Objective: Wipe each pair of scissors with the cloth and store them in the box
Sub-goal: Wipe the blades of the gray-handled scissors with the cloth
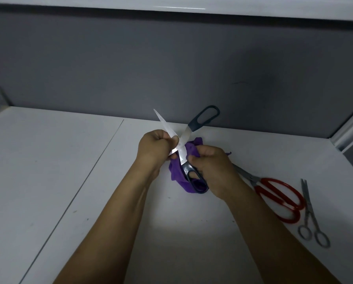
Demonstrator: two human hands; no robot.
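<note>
Over table (69, 181), left hand (153, 148) pinching scissors (185, 136), right hand (212, 167) clutching cloth (176, 175)

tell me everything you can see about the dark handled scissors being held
The dark-handled scissors have shiny metal blades and dark blue-grey, plastic-looking loop handles. They are spread wide open in an X, one loop pointing up and away. The left hand grips one blade near the pivot; the right hand holds the lower handle, with the purple cloth bunched beneath.
</note>
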